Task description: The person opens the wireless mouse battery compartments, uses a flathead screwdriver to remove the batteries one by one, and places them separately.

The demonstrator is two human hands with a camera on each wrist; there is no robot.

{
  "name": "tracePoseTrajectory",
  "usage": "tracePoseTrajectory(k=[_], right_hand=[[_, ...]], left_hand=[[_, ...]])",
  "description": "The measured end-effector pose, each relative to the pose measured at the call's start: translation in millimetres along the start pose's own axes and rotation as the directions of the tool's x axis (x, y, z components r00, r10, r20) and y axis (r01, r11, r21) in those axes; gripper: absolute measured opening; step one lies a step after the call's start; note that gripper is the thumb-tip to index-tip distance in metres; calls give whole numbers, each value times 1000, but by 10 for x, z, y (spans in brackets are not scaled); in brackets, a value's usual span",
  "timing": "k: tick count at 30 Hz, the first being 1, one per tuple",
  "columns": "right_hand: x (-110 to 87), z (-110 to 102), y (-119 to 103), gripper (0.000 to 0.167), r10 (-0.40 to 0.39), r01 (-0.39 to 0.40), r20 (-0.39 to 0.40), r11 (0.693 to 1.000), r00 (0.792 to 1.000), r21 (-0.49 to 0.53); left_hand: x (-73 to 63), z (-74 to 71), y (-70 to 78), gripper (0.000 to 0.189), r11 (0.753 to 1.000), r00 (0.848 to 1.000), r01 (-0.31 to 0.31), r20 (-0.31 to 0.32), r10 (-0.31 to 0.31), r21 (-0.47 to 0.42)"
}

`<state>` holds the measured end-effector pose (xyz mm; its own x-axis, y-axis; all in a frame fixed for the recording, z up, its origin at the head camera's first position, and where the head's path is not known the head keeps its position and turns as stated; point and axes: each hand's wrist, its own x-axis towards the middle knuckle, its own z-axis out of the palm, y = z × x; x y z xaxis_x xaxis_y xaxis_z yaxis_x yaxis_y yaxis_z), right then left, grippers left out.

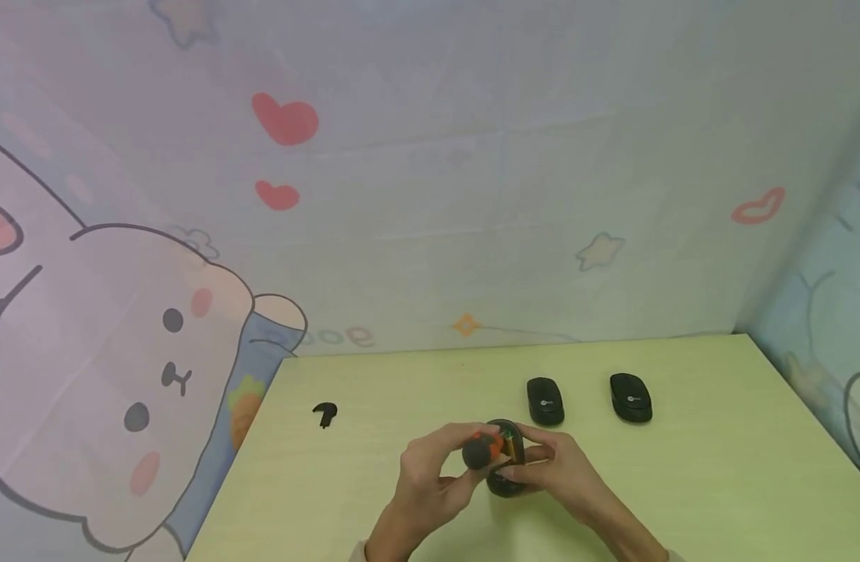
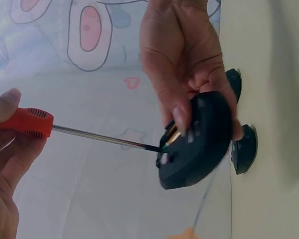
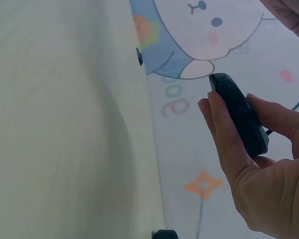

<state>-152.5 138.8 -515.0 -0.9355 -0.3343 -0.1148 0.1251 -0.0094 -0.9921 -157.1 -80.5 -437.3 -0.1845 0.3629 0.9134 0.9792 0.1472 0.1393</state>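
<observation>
In the head view my left hand [image 1: 426, 480] grips the handle of a screwdriver [image 1: 481, 451] with its thumb and fingers. The handle is red-orange and dark, seen almost end-on there. My right hand [image 1: 559, 472] holds a black computer mouse [image 1: 503, 485], turned so its underside with an opened compartment shows. In the left wrist view, the metal shaft [image 2: 99, 138] reaches from the handle to the mouse [image 2: 204, 134], its dark tip right at the compartment's edge beside a gold-coloured strip. The right wrist view shows the mouse [image 3: 238, 114] between thumb and fingers, raised above the tabletop.
Two more black mice, one near the middle [image 1: 545, 401] and one further right [image 1: 630, 397], lie on the pale yellow-green table [image 1: 402, 390]. A small black hooked piece [image 1: 325, 412] lies at the left. Behind the table hangs a patterned cloth [image 1: 430, 195].
</observation>
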Motion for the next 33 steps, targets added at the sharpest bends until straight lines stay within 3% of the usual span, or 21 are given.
tracePoseTrajectory(k=[13, 22, 28, 33], right_hand=[[12, 43, 87, 88, -6, 6, 8, 1000, 1000, -30], [18, 54, 118, 88, -8, 10, 25, 998, 1000, -57], [30, 56, 125, 85, -23, 26, 40, 997, 999, -75], [24, 47, 121, 75, -42, 46, 45, 994, 998, -100]], left_hand=[[55, 1, -157, 37, 991, 992, 119, -43, -121, -57], [58, -63, -270, 46, 967, 970, 226, -68, -235, -118], [63, -123, -359, 40, 936, 938, 314, -101, -332, -162], [28, -150, -427, 35, 892, 888, 417, -132, -441, -176]])
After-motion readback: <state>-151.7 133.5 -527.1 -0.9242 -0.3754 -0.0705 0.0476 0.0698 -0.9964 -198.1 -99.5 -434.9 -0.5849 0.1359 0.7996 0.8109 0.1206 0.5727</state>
